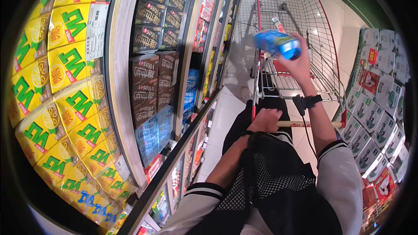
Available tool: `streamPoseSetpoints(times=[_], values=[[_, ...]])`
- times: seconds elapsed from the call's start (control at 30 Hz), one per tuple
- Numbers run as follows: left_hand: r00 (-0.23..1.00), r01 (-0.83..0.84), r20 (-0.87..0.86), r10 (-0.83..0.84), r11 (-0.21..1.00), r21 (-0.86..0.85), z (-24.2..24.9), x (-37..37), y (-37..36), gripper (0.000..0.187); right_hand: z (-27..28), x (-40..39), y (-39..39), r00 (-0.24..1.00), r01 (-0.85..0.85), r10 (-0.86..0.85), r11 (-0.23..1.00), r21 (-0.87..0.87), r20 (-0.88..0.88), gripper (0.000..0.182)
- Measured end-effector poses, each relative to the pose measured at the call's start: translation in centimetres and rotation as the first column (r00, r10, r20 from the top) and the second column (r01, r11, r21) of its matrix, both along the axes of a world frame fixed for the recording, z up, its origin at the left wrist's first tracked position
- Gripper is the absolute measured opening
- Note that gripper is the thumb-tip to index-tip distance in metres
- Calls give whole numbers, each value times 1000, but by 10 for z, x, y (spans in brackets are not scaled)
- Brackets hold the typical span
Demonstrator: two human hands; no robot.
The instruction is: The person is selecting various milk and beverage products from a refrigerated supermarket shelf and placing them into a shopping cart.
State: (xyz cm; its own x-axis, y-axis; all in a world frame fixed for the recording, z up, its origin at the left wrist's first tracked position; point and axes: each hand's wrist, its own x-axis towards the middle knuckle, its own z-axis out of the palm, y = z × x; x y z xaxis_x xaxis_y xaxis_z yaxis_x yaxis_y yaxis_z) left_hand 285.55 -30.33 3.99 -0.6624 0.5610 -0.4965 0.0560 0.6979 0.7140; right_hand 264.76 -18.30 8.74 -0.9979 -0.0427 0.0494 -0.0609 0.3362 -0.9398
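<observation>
My right hand (298, 63) is wrapped round one end of a blue can (273, 41) with a yellow patch, tilted on its side and blurred. The hand holds it over the near part of a shopping cart (336, 61) with a red rim and wire mesh. Below, my left hand (266, 119) is closed round the left end of the cart's pale push handle (305, 124). Behind the can, a small white and red packet (278, 24) shows in the cart, partly hidden.
Shelves on the left hold yellow drink packs (65, 67), brown Vitasoy packs (144, 85) and black Vitasoy packs (150, 15). A shelf edge (174, 156) runs close to my left arm. Stacked white cartons (374, 117) stand right of the cart. A black mesh bag (278, 174) hangs at my front.
</observation>
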Motion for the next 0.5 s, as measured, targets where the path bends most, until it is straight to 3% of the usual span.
streamPoseSetpoints(times=[0.03, 0.07, 0.13, 0.17, 0.33, 0.4, 0.43, 0.5], values=[[1000, 3, -18, -3, 1000, -4, 2, 1, -1, 48, -12, -6, 4, 977, 174, -160, 980, -96, 141, 74], [999, 7, -36, -8, 1000, -7, 3, -1, -1, 47, -26, -16, 14, 979, 163, -150, 982, -90, 140, 74], [999, 30, -19, -30, 999, -19, 5, -5, -1, 46, -35, -35, 24, 986, 131, -86, 930, 343, -144, 68], [998, 63, 4, -63, 997, -37, 5, -6, 0, 45, -43, -38, 24, 990, 116, -76, 911, 395, -116, 64], [998, 45, -42, -47, 998, -37, 1, -3, -1, 45, -140, -48, 55, 992, 105, -122, 912, 396, 18, 70], [999, 30, -35, -31, 999, -27, -1, -2, 0, 45, -163, -41, 51, 1000, -4, -12, 875, 484, 29, 71], [999, 24, -44, -24, 1000, -20, -2, -2, 0, 46, -167, -36, 46, 988, -55, -22, 876, 478, 154, 68], [999, 19, -41, -20, 1000, -20, -2, -1, -1, 46, -175, -28, 37, 978, -146, 58, 875, 461, 198, 67]])
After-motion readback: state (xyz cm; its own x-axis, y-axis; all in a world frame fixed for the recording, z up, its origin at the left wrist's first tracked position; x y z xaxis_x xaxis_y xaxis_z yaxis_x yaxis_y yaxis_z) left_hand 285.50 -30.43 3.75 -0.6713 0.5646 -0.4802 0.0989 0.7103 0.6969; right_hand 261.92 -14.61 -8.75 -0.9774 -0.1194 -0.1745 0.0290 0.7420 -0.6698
